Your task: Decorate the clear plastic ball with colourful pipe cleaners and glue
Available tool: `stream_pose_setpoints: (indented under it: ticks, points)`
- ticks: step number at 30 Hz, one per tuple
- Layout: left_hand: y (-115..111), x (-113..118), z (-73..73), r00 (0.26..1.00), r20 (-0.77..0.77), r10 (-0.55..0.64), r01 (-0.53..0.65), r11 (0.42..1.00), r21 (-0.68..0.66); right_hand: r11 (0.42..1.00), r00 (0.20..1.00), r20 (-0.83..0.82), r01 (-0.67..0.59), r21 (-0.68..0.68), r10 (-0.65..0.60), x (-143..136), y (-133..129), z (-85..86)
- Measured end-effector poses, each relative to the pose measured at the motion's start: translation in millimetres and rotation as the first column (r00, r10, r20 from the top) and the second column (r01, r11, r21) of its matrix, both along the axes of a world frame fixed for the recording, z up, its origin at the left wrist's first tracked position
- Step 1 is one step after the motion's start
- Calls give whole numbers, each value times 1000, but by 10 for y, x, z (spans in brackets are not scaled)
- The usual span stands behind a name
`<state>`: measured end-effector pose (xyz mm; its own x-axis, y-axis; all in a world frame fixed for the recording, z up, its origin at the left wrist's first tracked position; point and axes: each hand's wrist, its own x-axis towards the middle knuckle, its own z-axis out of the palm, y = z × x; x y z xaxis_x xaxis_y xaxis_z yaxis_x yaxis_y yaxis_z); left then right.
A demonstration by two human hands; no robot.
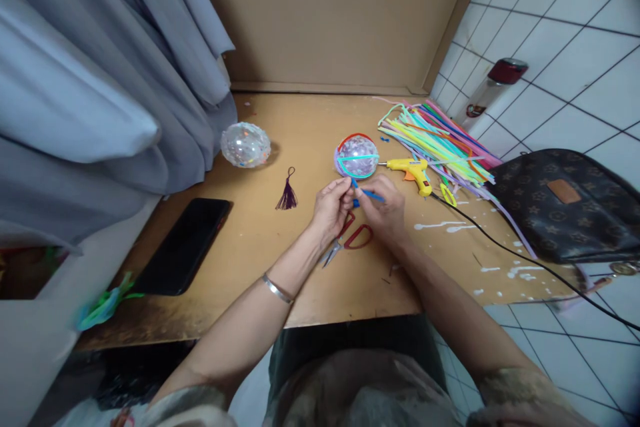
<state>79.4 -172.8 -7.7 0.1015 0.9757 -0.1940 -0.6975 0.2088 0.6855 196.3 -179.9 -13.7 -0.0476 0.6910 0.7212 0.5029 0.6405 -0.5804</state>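
Matt brown wooden board (280, 260) splashed with white dried drips. Fuzzy pipe cleaners (440, 140) in bright colours. Clear glossy plastic ball (245, 145) with confetti inside. Yellow plastic glue gun (411, 170). Glossy black phone (187, 245). Soft grey cloth curtain (100, 80). Brown printed leather-look bag (565, 207). Shiny metal bangle (277, 289). Glazed white tiles (560, 27).

I see a short blue pipe cleaner (369, 194), thin and fuzzy, pinched between both sets of fingertips just above the wooden board. It runs roughly level, one end poking out rightward past the thumb, the other bending up toward the clear ball (357, 155), which sits upright just behind it, filled with confetti and ringed by red and teal pipe cleaners.
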Motion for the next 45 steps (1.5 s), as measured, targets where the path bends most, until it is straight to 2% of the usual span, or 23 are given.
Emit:
stream_pose_setpoints:
  ticks: [5, 11, 19, 24, 33, 37, 41, 45]
  points:
    - [-1, -3, 28, 993, -103, -51, 53, 998, 17, 961, 938, -345, -84, -263, -12, 112, 107, 36]
    - [-36, 6, 14, 976, -195, -99, 122, 986, 114, 923, 885, -465, -188, -335, 12, 188, 160, 47]
    - [-49, -8, 31, 954, -272, -125, 173, 972, 161, 904, 890, -455, -220, -366, 33, 187, 144, 78]
    - [-28, -23, 6, 941, -311, -135, 189, 970, 152, 904, 866, -498, -247, -348, 45, 200, 165, 67]
    - [11, -44, -18, 969, -238, -71, 107, 984, 141, 920, 840, -542, -239, -312, 34, 142, 167, -11]
    - [6, -34, -8, 982, -188, -33, 58, 990, 131, 948, 882, -470, -180, -261, 38, 99, 111, -15]
    - [5, -23, 8, 984, -175, 28, -12, 996, 94, 982, 955, -293, -98, -164, 46, 60, 20, 38]
    - [7, -18, 1, 987, -150, 62, -51, 996, 71, 993, 979, -198, -70, -94, 50, 27, -24, 60]
